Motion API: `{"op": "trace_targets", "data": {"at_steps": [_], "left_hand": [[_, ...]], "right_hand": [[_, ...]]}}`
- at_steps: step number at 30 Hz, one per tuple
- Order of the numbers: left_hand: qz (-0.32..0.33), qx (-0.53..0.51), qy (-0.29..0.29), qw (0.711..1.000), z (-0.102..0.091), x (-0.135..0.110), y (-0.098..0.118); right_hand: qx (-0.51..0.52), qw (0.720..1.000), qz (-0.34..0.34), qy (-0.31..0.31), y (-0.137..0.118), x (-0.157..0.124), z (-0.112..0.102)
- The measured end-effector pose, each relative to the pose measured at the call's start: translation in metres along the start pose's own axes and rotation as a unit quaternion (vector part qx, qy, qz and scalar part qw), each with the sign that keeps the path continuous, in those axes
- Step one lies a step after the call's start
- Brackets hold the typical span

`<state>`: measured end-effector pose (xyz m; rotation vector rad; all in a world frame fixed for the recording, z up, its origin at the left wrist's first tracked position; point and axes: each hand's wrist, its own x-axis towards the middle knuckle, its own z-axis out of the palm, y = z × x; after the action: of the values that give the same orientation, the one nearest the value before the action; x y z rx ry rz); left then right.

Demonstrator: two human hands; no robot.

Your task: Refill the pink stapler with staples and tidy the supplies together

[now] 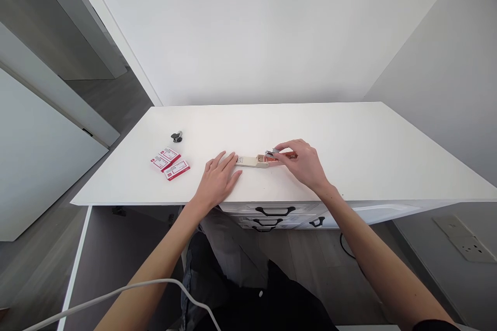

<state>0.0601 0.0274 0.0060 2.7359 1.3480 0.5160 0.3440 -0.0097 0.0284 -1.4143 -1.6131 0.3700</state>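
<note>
A beige stapler [252, 161] lies opened out flat on the white desk [349, 134], its orange inner part pointing right. My left hand [218, 178] rests flat on the desk, fingers spread, fingertips touching the stapler's left end. My right hand [301, 160] is curled over the stapler's right end, with thumb and fingers pinched on a small silvery strip of staples [271, 153] at the orange part.
Small red and white staple boxes [170, 163] lie at the desk's left, with a black binder clip [176, 137] behind them. Drawers with black handles [275, 211] sit under the desk front. A white cable [116, 292] crosses my lap. A wall stands behind the desk.
</note>
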Motion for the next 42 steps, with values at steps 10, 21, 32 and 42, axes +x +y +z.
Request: {"op": "trace_targets", "data": {"at_steps": [10,21,32,42], "left_hand": [[-0.002,0.004,-0.008,1.000,0.002,-0.002,0.000],[-0.010,0.018,-0.016,1.000,0.001,-0.003,0.003],[-0.011,0.011,-0.013,1.000,0.002,-0.004,0.002],[-0.013,0.007,-0.018,1.000,0.003,-0.003,0.003]], "right_hand": [[-0.043,0.998,-0.031,-0.039,0.001,0.006,-0.002],[-0.097,0.992,-0.020,-0.083,-0.011,0.009,-0.007],[-0.117,0.990,-0.018,-0.081,-0.006,0.003,-0.010],[0.085,0.980,0.169,-0.061,0.025,-0.022,-0.039]]}}
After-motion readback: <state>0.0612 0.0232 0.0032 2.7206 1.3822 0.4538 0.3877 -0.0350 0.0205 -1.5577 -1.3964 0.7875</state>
